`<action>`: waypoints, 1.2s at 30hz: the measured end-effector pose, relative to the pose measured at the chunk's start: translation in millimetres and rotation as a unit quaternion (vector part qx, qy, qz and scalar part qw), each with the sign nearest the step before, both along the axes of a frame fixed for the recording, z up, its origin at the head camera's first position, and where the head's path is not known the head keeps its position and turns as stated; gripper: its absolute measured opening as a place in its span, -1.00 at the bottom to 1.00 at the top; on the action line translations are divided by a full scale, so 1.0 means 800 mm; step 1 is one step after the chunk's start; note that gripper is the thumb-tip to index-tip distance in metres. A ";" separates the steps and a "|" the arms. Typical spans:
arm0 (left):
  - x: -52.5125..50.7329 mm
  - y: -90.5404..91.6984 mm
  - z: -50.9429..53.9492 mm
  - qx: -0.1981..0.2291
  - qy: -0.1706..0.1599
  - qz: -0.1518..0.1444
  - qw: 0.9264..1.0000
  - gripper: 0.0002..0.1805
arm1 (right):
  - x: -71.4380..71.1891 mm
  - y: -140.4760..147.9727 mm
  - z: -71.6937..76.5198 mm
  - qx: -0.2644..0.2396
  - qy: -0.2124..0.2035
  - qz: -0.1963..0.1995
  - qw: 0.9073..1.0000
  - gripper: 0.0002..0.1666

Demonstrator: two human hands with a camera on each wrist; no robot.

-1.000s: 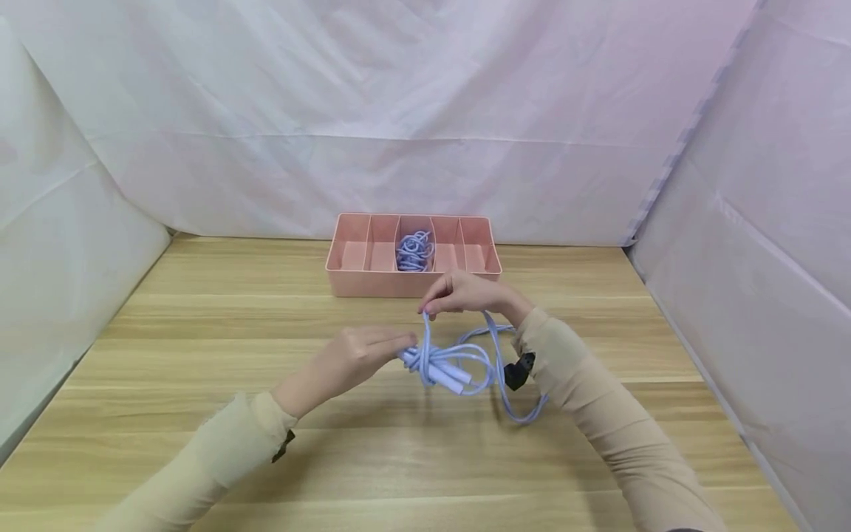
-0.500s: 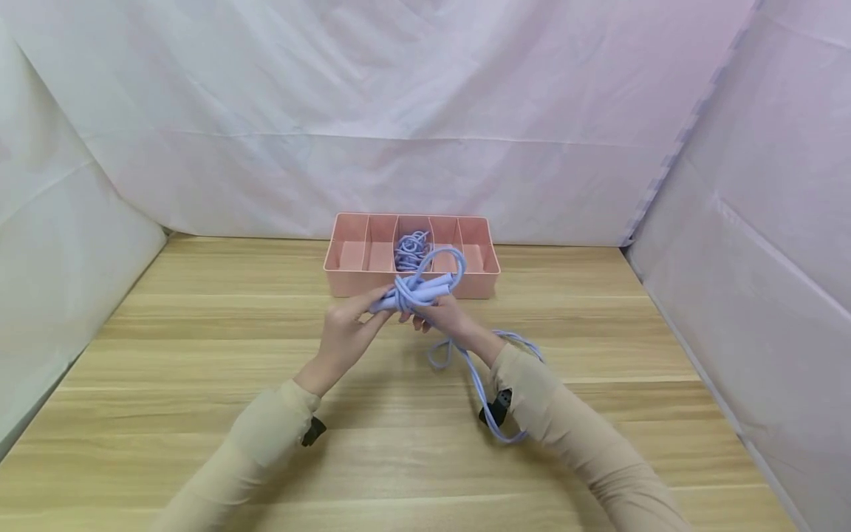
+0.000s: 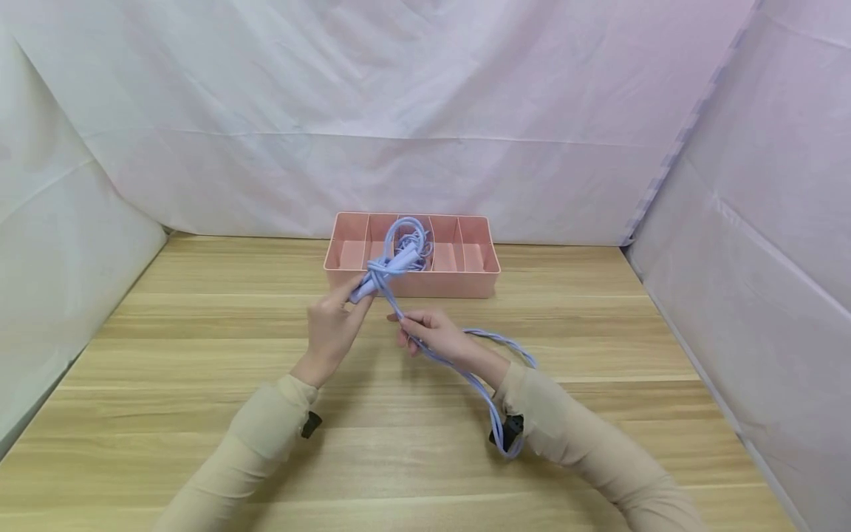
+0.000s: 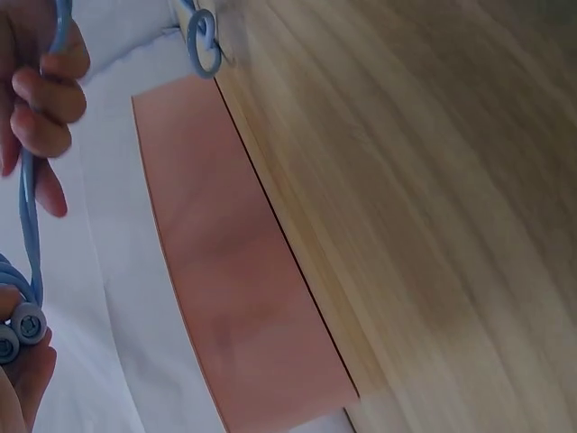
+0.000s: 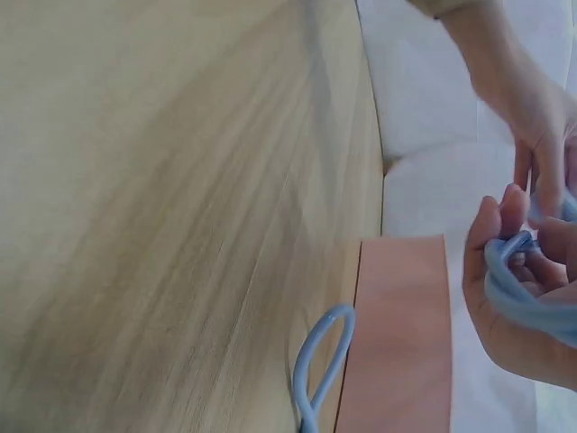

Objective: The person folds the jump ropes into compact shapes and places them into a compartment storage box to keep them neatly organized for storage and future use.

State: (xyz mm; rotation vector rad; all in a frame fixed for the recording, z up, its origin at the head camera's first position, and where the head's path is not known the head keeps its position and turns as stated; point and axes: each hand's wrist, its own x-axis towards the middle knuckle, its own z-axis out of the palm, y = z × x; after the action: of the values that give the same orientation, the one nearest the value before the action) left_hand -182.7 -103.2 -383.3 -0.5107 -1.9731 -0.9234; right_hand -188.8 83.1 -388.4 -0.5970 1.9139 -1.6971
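Pinches in the left hand (image 3: 330, 325) two pale-blue handles (image 3: 402, 261), side by side, tilted up toward the right and bound by turns of blue rope (image 3: 377, 273). Grasps in the right hand (image 3: 433, 336), lower and to the right, the doubled strand of that rope, slanting from the binding through curled fingers and along the right wrist to a loop beside a black device (image 3: 508, 434). Cannot tell whether that loop touches the wood. Overlaps, in the head view, with handles and upper loop, the front rim of a pink box (image 3: 452, 285), placed close to the far edge of the table (image 3: 199, 355), just before a white cloth (image 3: 425, 89), with long side toward the hands and five compartments between thin walls. Hard to judge whether above that rim or short of it. Holds in the middle compartment a tangle of blue cord (image 3: 417, 264). Leaves broad stretches of tabletop to left and right of the box, widest outside the two forearms, and only a short gap between the hands, crossed by the strand. Ends at both sides against cloth walls, along a dark line at left and a pale strip at right. Shows in the left wrist view round handle ends with dark centres, too small for any marking to be read.
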 end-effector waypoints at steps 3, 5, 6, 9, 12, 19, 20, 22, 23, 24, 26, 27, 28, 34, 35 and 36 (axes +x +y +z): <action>-0.001 -0.005 0.000 -0.020 0.003 0.025 0.999 -0.74 | 0.011 0.004 0.007 0.008 -0.008 0.022 1.000 -0.56; -0.002 -0.009 0.001 -0.032 0.006 0.039 0.999 -0.75 | 0.018 0.008 0.011 0.018 -0.014 0.038 0.999 -0.55; -0.003 -0.012 0.002 -0.039 0.008 0.048 0.998 -0.75 | 0.021 0.010 0.012 0.027 -0.010 0.046 0.999 -0.55; -0.006 -0.021 0.005 -0.045 0.018 0.075 0.996 -0.77 | 0.030 0.018 0.017 0.058 0.010 0.066 0.996 -0.56; -0.008 -0.032 0.009 -0.053 0.025 0.100 0.993 -0.78 | 0.035 0.026 0.020 0.086 0.049 0.073 0.992 -0.61; -0.010 -0.055 0.013 -0.074 0.014 0.130 0.989 -0.79 | 0.041 0.044 0.024 0.145 0.115 0.016 0.983 -0.73; -0.009 -0.057 0.012 -0.078 0.011 0.131 0.988 -0.78 | 0.042 0.045 0.025 0.152 0.119 0.006 0.981 -0.73; -0.007 -0.061 0.010 -0.082 0.004 0.133 0.988 -0.78 | 0.044 0.049 0.028 0.165 0.132 -0.005 0.977 -0.72; -0.006 -0.062 0.010 -0.086 0.000 0.133 0.987 -0.78 | 0.045 0.051 0.031 0.169 0.140 -0.008 0.976 -0.72; -0.004 -0.063 0.009 -0.094 -0.002 0.135 0.986 -0.78 | 0.046 0.052 0.034 0.175 0.151 -0.007 0.973 -0.71; 0.000 -0.065 0.010 -0.110 -0.006 0.137 0.984 -0.77 | 0.048 0.054 0.042 0.188 0.185 -0.005 0.965 -0.71; 0.001 -0.065 0.010 -0.119 -0.008 0.137 0.983 -0.78 | 0.050 0.055 0.048 0.195 0.203 -0.003 0.960 -0.72; 0.003 -0.065 0.011 -0.130 -0.010 0.138 0.982 -0.78 | 0.050 0.056 0.053 0.200 0.221 -0.003 0.955 -0.72; 0.010 -0.061 0.016 -0.184 -0.019 0.128 0.974 -0.82 | 0.048 0.061 0.084 0.210 0.309 -0.007 0.927 -0.78; 0.011 -0.059 0.017 -0.192 -0.022 0.123 0.973 -0.82 | 0.046 0.062 0.087 0.210 0.331 -0.008 0.920 -0.81; 0.012 -0.058 0.016 -0.199 -0.026 0.119 0.972 -0.82 | 0.044 0.063 0.091 0.208 0.356 -0.006 0.911 -0.83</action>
State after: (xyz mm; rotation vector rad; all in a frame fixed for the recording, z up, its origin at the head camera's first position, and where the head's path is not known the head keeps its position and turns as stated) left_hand -173.0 -149.5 -370.2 -0.4602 -2.2207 -0.3934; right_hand -153.9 133.1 -315.8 -1.1303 2.6745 -1.0727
